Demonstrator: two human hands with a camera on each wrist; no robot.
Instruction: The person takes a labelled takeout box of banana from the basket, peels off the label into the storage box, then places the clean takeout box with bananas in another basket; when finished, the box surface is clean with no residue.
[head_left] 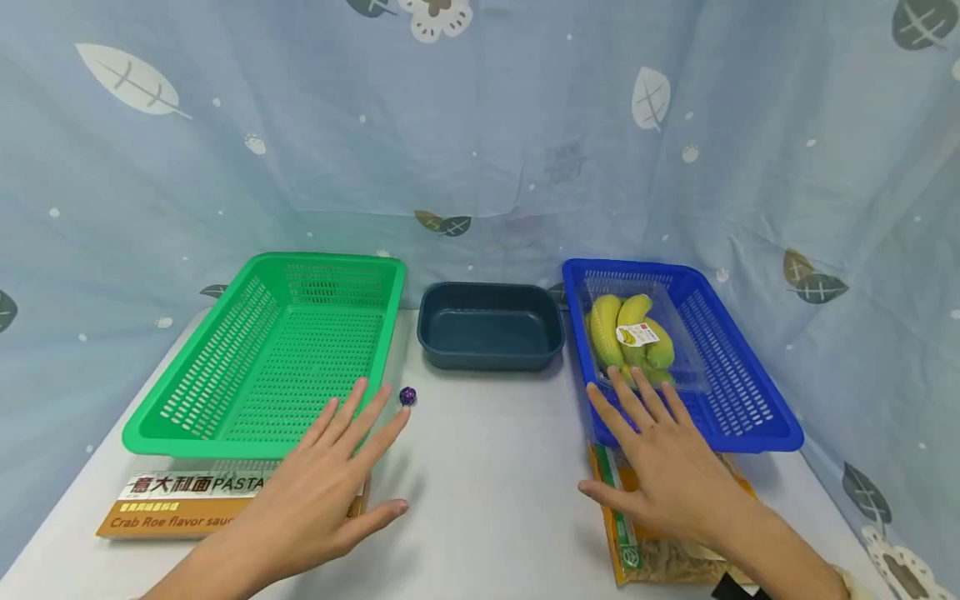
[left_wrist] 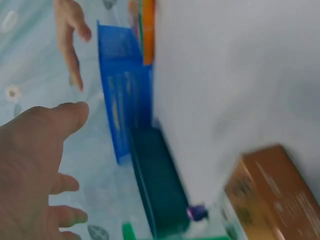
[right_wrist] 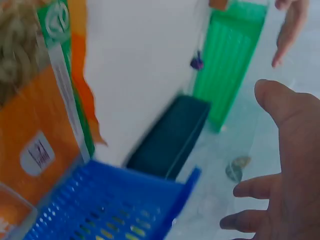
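My left hand [head_left: 330, 475], fingers spread, hovers over the near right corner of the green basket [head_left: 142, 442] and the pasta box [head_left: 176, 508], holding nothing. Just past its fingertips a small purple faceted ball [head_left: 407, 396] lies on the table. Over the near side of the blue basket [head_left: 757, 429] is my right hand [head_left: 663, 471], also spread and without anything in its grasp. Beneath it lies an orange and green plastic bag [head_left: 626, 542] of pale brown dry food, partly hidden by the hand and forearm. A clear pack of bananas [head_left: 633, 333] sits inside the blue basket.
Between the two baskets, at the back of the white table [head_left: 495, 467], stands a dark teal rectangular tub [head_left: 491, 362]. A pale blue curtain [head_left: 525, 150] with leaf prints hangs behind and along the sides.
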